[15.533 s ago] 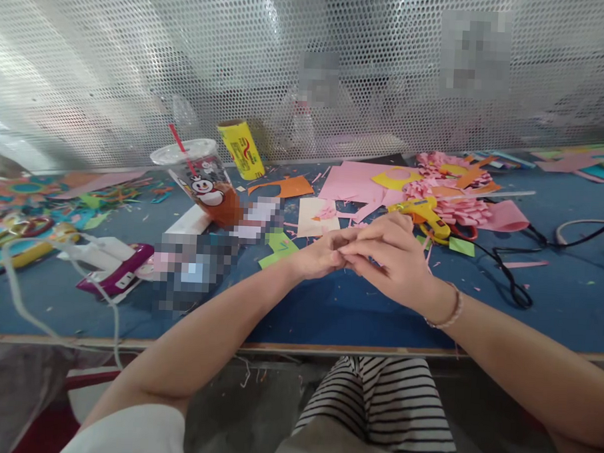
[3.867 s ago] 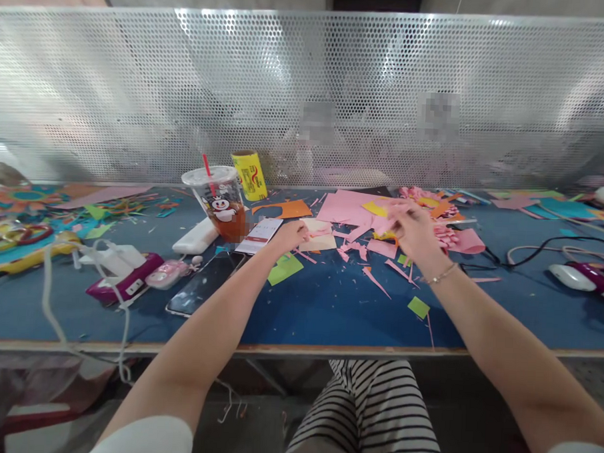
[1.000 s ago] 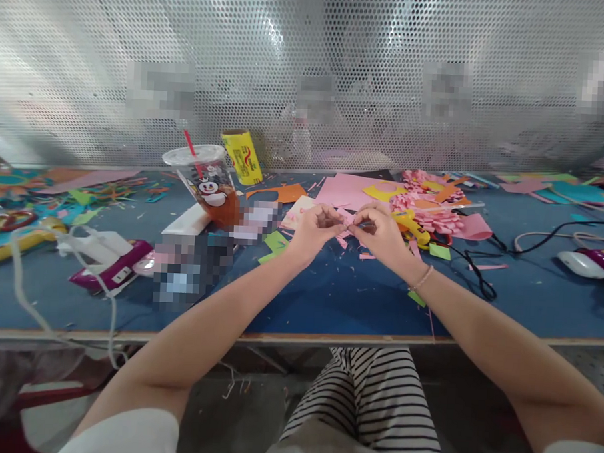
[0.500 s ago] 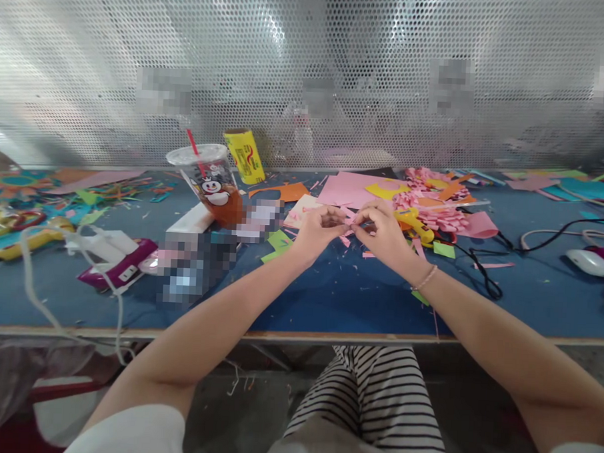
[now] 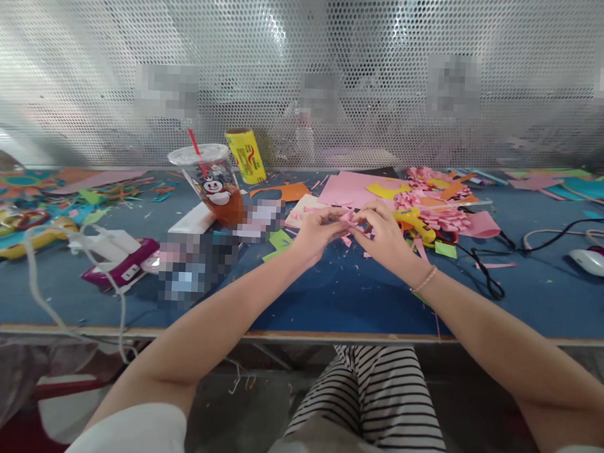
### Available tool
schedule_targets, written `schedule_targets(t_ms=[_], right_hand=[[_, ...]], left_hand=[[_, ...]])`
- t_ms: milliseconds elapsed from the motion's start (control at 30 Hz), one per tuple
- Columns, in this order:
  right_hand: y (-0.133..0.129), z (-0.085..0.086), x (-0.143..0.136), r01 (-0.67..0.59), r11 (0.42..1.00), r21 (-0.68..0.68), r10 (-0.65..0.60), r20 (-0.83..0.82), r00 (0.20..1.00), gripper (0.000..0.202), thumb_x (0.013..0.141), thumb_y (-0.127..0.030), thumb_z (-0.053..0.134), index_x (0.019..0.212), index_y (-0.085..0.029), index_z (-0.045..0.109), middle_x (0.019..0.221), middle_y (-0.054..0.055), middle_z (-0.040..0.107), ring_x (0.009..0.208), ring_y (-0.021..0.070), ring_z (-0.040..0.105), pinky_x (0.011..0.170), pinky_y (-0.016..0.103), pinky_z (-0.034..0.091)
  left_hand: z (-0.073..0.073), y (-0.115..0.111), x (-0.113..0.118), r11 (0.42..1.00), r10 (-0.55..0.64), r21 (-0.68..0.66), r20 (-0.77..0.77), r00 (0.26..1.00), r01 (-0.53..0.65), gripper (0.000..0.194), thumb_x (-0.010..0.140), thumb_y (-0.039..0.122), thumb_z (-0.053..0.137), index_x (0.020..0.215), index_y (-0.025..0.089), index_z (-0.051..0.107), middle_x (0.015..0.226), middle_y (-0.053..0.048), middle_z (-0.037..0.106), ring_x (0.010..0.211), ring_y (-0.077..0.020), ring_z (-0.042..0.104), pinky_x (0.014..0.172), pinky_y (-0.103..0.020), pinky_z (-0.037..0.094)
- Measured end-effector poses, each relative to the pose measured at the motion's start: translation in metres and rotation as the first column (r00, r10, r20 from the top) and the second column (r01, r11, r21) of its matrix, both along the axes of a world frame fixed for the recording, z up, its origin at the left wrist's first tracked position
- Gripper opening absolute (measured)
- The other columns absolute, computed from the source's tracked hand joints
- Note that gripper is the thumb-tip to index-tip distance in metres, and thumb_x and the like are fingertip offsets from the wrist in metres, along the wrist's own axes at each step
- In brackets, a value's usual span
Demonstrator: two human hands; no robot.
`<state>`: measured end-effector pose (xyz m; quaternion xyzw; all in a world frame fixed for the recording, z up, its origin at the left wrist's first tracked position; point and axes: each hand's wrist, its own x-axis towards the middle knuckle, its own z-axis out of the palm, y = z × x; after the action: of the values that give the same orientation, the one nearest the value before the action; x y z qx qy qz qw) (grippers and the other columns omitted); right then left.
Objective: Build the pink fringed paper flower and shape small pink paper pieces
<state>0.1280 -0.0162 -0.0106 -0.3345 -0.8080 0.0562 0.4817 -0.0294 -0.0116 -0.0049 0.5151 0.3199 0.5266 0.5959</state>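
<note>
Between my two hands is a small pink paper piece (image 5: 349, 217), pinched from both sides above the blue table (image 5: 319, 301). My left hand (image 5: 319, 234) grips its left side with thumb and fingers. On the other side, the fingertips of my right hand (image 5: 384, 231) are closed on it; a thin band circles that wrist. Part of the paper is hidden by the fingers. Just behind lies a pink sheet (image 5: 356, 187). A yellow glue gun (image 5: 416, 226) rests right of my right hand, beside fringed pink paper flowers (image 5: 447, 219).
At left stand a tilted drink cup (image 5: 223, 196) with a red straw and a yellow roll (image 5: 247, 156). A purple-and-white power strip (image 5: 123, 265) with white cables lies near the front left. Black cable (image 5: 490, 278) loops at right. Perforated metal (image 5: 340, 48) closes off the back.
Both hands stay at nearly the same spot. The fingers have shifted a little on the pink paper, and more of it shows between them now.
</note>
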Motion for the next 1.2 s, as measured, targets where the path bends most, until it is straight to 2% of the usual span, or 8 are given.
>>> schedule_targets(t_ms=[100, 267, 400, 500, 667, 900, 1033, 1200], right_hand=[[0.003, -0.001, 0.001, -0.007, 0.998, -0.067, 0.005, -0.034, 0.999, 0.007, 0.081, -0.027, 0.053, 0.082, -0.020, 0.052, 0.091, 0.005, 0.049, 0.080, 0.0152, 0.052, 0.062, 0.028, 0.049], [0.003, 0.002, 0.002, -0.015, 0.998, -0.061, 0.014, -0.025, 1.000, 0.004, 0.080, -0.020, 0.053, 0.076, -0.019, 0.051, 0.086, 0.004, 0.050, 0.077, 0.0142, 0.052, 0.061, 0.027, 0.047], [0.002, 0.003, 0.003, 0.001, 0.999, -0.043, -0.002, -0.009, 1.000, 0.005, 0.079, -0.017, 0.052, 0.075, -0.020, 0.051, 0.084, 0.003, 0.053, 0.078, 0.0148, 0.053, 0.064, 0.029, 0.047], [0.003, 0.002, 0.005, 0.008, 1.000, 0.000, -0.008, 0.016, 1.000, 0.005, 0.080, -0.017, 0.051, 0.077, -0.020, 0.051, 0.084, 0.004, 0.055, 0.081, 0.0161, 0.054, 0.072, 0.032, 0.048], [0.000, 0.003, 0.007, -0.017, 0.989, 0.146, 0.000, 0.116, 0.993, 0.007, 0.084, -0.018, 0.048, 0.081, -0.021, 0.053, 0.090, 0.005, 0.053, 0.091, 0.0182, 0.052, 0.083, 0.038, 0.046], [-0.004, 0.005, 0.010, -0.081, 0.979, 0.188, 0.038, 0.222, 0.974, 0.011, 0.086, -0.019, 0.044, 0.085, -0.022, 0.055, 0.091, 0.006, 0.053, 0.093, 0.0183, 0.053, 0.085, 0.037, 0.047], [-0.002, 0.004, 0.009, -0.041, 0.988, 0.146, 0.016, 0.167, 0.986, 0.008, 0.083, -0.018, 0.047, 0.081, -0.020, 0.055, 0.087, 0.005, 0.059, 0.082, 0.0164, 0.056, 0.074, 0.033, 0.049], [-0.003, 0.005, 0.004, 0.050, 0.998, -0.037, -0.051, -0.028, 0.998, 0.004, 0.076, -0.017, 0.053, 0.076, -0.020, 0.055, 0.080, 0.003, 0.062, 0.072, 0.0144, 0.057, 0.063, 0.028, 0.049]], left_hand=[[-0.001, 0.000, 0.000, 0.999, -0.049, -0.014, 0.047, 0.998, 0.050, 0.025, 0.061, 0.015, 0.069, 0.084, 0.014, 0.060, 0.078, 0.000, 0.061, 0.073, -0.0088, 0.061, 0.078, -0.029, 0.050], [0.001, -0.003, -0.001, 0.998, -0.045, -0.034, 0.058, 0.997, 0.047, 0.017, 0.062, 0.019, 0.070, 0.075, 0.012, 0.060, 0.070, 0.000, 0.063, 0.069, -0.0094, 0.062, 0.078, -0.030, 0.051], [0.003, -0.002, -0.001, 1.000, -0.001, -0.030, 0.040, 0.999, 0.002, 0.016, 0.061, 0.021, 0.070, 0.070, 0.011, 0.061, 0.065, 0.000, 0.063, 0.064, -0.0102, 0.062, 0.076, -0.030, 0.052], [0.004, -0.003, 0.000, 0.999, 0.030, -0.021, 0.003, 1.000, -0.030, 0.017, 0.060, 0.022, 0.071, 0.069, 0.010, 0.062, 0.064, -0.001, 0.063, 0.063, -0.0109, 0.063, 0.075, -0.030, 0.053], [0.006, -0.007, 0.002, 0.996, 0.084, -0.024, -0.065, 0.994, -0.086, 0.020, 0.061, 0.024, 0.071, 0.071, 0.009, 0.062, 0.065, -0.004, 0.064, 0.065, -0.0141, 0.065, 0.069, -0.030, 0.054], [0.007, -0.012, 0.003, 0.989, 0.142, 0.047, -0.131, 0.981, -0.137, 0.018, 0.063, 0.025, 0.069, 0.069, 0.010, 0.061, 0.061, -0.002, 0.063, 0.059, -0.0122, 0.063, 0.062, -0.028, 0.054], [0.006, -0.011, 0.002, 0.992, 0.118, 0.065, -0.130, 0.985, -0.110, 0.018, 0.063, 0.025, 0.069, 0.072, 0.011, 0.061, 0.064, -0.003, 0.065, 0.061, -0.0129, 0.064, 0.064, -0.028, 0.055], [0.004, -0.008, 0.001, 0.997, 0.051, 0.067, -0.097, 0.994, -0.045, 0.020, 0.063, 0.027, 0.070, 0.072, 0.012, 0.061, 0.065, -0.003, 0.065, 0.064, -0.0127, 0.064, 0.067, -0.028, 0.055]])
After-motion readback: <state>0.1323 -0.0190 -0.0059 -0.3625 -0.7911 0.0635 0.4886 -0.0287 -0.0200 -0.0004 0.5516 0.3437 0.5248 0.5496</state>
